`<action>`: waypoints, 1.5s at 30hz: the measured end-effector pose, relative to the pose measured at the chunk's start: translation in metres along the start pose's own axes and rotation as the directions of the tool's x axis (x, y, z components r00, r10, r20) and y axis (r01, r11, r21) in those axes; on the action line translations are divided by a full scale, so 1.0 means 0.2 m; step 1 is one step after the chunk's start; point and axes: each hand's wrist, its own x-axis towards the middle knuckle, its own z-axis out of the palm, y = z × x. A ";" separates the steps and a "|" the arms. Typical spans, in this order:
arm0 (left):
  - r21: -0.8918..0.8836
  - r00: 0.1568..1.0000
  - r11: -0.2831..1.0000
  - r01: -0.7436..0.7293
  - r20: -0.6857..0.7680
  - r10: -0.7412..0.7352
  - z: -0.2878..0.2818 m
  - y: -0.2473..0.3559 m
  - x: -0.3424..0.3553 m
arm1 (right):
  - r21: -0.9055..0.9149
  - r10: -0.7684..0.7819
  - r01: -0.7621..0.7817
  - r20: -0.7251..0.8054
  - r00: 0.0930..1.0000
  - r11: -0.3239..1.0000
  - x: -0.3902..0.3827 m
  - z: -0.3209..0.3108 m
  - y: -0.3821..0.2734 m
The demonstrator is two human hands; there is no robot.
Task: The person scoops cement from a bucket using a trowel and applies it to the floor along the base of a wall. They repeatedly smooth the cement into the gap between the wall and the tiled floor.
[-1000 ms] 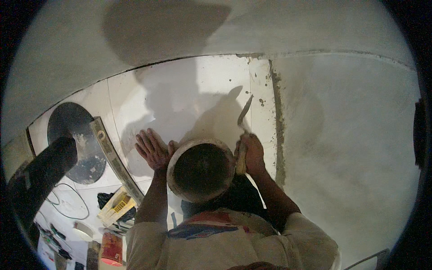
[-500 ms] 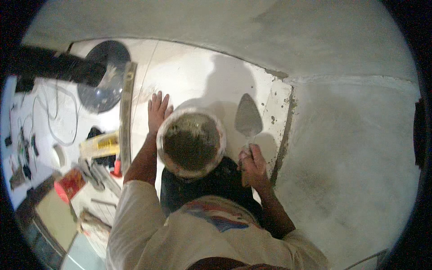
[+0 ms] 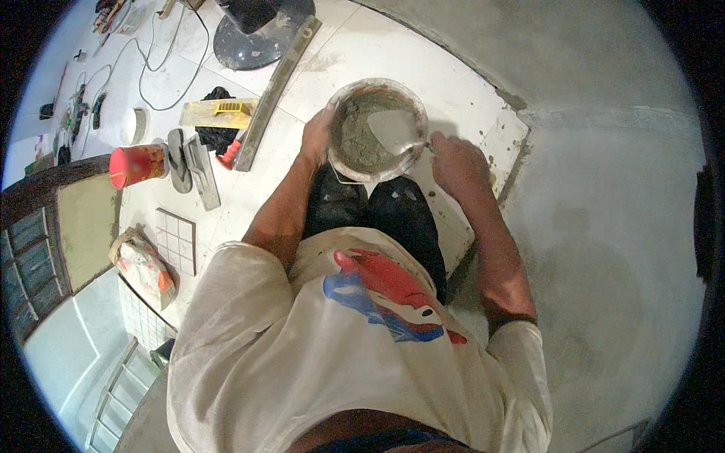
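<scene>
A round bucket (image 3: 337, 156) of grey wet mortar (image 3: 362, 145) stands on the floor in front of my knees. My left hand (image 3: 318, 136) grips its left side near the rim, the fingers partly hidden by the wall. From the right, my right hand (image 3: 458, 166) is closed around the handle of a pointed trowel. The trowel's blade (image 3: 393, 130) lies across the bucket's mouth, over or against the mortar; whether it is dug in I cannot tell. A thin wire handle (image 3: 343, 179) hangs at the bucket's near edge.
Left of the bucket lie a long straightedge (image 3: 279, 92), a yellow-handled float (image 3: 226, 112), a flat steel trowel (image 3: 202, 174) and a red tub (image 3: 136, 166). A black round base (image 3: 260, 41) stands farther off. Grey plastered walls (image 3: 604, 211) bound the right and far sides.
The trowel has moved from above the floor right of the bucket to inside its mouth. My left hand, spread beside the bucket before, now holds its side. The view has shifted.
</scene>
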 end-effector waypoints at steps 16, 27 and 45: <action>0.527 0.959 0.806 -0.269 0.069 0.275 0.26 0.08 -0.10 | -0.265 -0.103 0.180 0.279 0.955 0.947 0.10 0.17 0.05; 0.486 0.962 0.833 -0.265 0.073 0.264 0.14 0.07 -0.02 | 0.099 -0.028 -0.005 0.321 0.947 0.995 -0.05 0.48 0.04; 0.581 0.922 0.753 -0.311 -0.008 0.386 0.02 -0.04 0.18 | -0.190 -0.177 0.276 0.417 0.891 0.942 0.67 0.43 -0.04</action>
